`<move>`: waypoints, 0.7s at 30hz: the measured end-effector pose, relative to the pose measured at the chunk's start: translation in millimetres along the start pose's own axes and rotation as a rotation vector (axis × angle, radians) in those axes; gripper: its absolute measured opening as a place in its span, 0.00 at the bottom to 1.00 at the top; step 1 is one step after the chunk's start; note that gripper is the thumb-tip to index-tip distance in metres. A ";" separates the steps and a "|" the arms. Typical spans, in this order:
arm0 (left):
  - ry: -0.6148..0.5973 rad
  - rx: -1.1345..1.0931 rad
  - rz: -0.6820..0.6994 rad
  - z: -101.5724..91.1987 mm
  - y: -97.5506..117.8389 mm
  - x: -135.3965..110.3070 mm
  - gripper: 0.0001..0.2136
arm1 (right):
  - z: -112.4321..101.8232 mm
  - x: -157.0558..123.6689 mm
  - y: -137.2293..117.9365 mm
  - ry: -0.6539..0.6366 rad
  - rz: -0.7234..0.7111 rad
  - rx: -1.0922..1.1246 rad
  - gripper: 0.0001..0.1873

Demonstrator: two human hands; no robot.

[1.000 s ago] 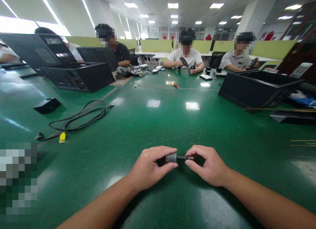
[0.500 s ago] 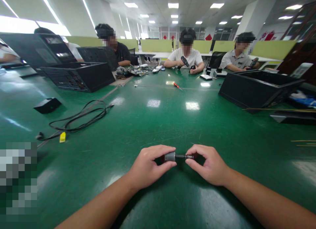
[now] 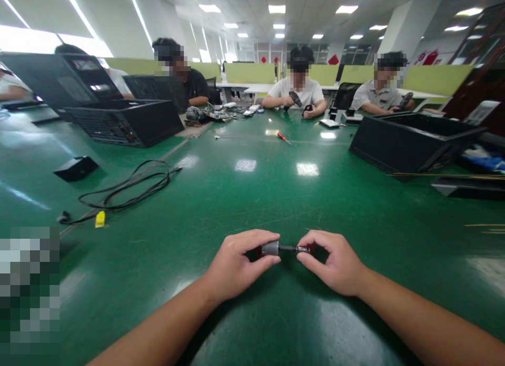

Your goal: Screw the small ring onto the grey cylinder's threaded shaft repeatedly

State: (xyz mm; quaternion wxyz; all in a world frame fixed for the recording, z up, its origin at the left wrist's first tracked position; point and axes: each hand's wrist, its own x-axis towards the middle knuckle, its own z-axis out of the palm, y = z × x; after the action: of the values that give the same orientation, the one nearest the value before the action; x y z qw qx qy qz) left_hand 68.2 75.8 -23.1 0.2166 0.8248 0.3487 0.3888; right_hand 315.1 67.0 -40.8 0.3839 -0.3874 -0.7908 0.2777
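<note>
A small grey metal cylinder (image 3: 270,247) with a thin dark shaft (image 3: 289,248) sticking out to the right is held just above the green table (image 3: 252,197), near its front edge. My left hand (image 3: 233,267) pinches the cylinder between thumb and fingers. My right hand (image 3: 337,263) pinches the small ribbed tip (image 3: 303,249) at the far end of the shaft. A bit of red shows behind each pinch. Both hands are closed and face each other, a few centimetres apart.
A coiled black cable (image 3: 130,190) with a yellow tag (image 3: 100,219) lies to the left, beside a small black box (image 3: 76,167). Open black computer cases stand at the left (image 3: 122,121) and right (image 3: 410,140). A red screwdriver (image 3: 282,138) lies mid-table. Three seated people work at the far end.
Both hands with the part have risen slightly and shifted a little away from me; the grip looks the same.
</note>
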 end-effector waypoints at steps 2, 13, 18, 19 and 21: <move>0.001 -0.001 0.001 0.2 -0.5 0.3 0.16 | 0.0 -0.3 0.4 -0.001 0.000 0.001 0.02; 0.009 0.005 0.009 -3.5 -1.0 1.1 0.15 | -0.4 -0.2 1.1 0.008 -0.004 -0.009 0.01; 0.001 0.012 0.002 -4.6 -2.2 0.9 0.15 | -2.6 -0.8 3.0 0.010 -0.034 -0.008 0.01; 0.000 0.011 0.001 -4.8 -2.7 1.0 0.15 | -2.9 -0.8 3.3 0.009 -0.037 -0.007 0.01; -0.004 0.012 0.000 -5.2 -3.7 1.1 0.15 | -3.2 -0.9 3.7 0.006 -0.039 -0.009 0.01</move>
State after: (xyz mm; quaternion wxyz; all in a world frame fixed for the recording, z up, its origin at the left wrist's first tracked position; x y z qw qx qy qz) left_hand 63.1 79.5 -21.7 0.2123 0.8269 0.3507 0.3849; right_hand 319.6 68.8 -42.1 0.3898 -0.3744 -0.7983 0.2656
